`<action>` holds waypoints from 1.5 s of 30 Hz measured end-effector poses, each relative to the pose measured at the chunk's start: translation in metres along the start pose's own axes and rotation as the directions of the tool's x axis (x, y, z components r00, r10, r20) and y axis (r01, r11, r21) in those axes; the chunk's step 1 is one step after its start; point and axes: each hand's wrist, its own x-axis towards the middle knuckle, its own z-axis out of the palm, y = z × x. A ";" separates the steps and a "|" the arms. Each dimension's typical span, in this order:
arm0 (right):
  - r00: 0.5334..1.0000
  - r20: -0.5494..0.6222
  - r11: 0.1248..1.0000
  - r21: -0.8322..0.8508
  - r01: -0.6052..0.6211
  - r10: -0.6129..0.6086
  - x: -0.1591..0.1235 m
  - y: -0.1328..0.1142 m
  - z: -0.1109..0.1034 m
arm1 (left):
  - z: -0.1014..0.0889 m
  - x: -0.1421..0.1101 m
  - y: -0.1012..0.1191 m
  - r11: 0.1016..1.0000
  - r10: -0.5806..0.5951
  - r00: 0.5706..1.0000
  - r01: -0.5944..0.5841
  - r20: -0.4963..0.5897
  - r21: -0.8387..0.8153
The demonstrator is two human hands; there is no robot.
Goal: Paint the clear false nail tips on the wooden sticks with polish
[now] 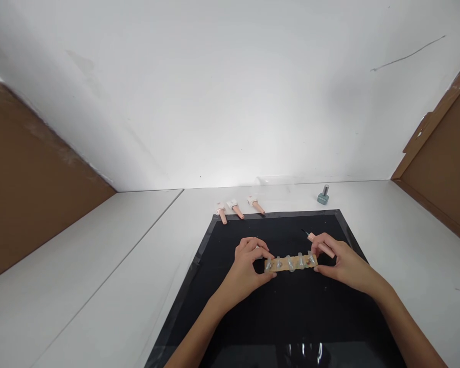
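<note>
A tan strip (284,264) with several clear, glossy false nails mounted across it is held level above the black mat. My left hand (249,263) pinches its left end between thumb and fingers. At the other end, my right hand (335,260) grips the strip with thumb and fingertips. That same hand also holds a nail polish brush (324,248) by its pink cap, the dark bristle tip pointing up and left. A small whitish thing (259,255) shows partly behind my left fingers; most of it is hidden.
Beyond the black mat's (253,317) far edge lie several nail polish bottles with pink caps (235,209), on their sides. A teal polish bottle (323,197) with a silver cap stands at the back right. Brown cardboard panels (440,163) flank the white table (138,266); a white wall rises behind.
</note>
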 end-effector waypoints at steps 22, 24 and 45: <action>0.986 0.124 0.964 -0.254 -0.080 0.114 0.012 0.016 0.010 | -0.004 0.001 -0.005 0.973 -0.093 0.973 0.044 0.213 0.225; 0.984 0.134 0.964 -0.253 -0.082 0.119 0.011 0.017 0.009 | -0.011 -0.001 -0.005 0.981 -0.112 0.967 0.071 0.229 0.180; 0.990 -0.131 0.976 -0.216 0.031 -0.060 -0.002 0.019 -0.016 | -0.021 -0.001 -0.016 0.977 -0.201 0.977 0.195 0.077 0.081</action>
